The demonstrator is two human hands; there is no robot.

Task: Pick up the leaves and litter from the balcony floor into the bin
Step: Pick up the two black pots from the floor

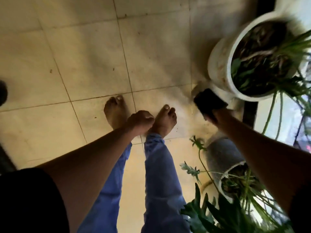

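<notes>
I look straight down at the beige tiled balcony floor (94,61), where small dark bits of litter (50,70) lie scattered. My left hand (140,119) hangs over my bare feet with its fingers curled into a fist, and nothing shows in it. My right hand (220,115) grips a flat black object (209,103) that looks like a phone, held low beside the large white pot. No bin is in view. More dark specks (113,69) dot the tiles farther ahead.
A large white plant pot (220,64) with soil and long green leaves stands at the right. A grey pot (220,153) and leafy plants (210,214) crowd the lower right. A dark object (3,94) sits at the left edge. My bare feet (116,111) stand mid-floor.
</notes>
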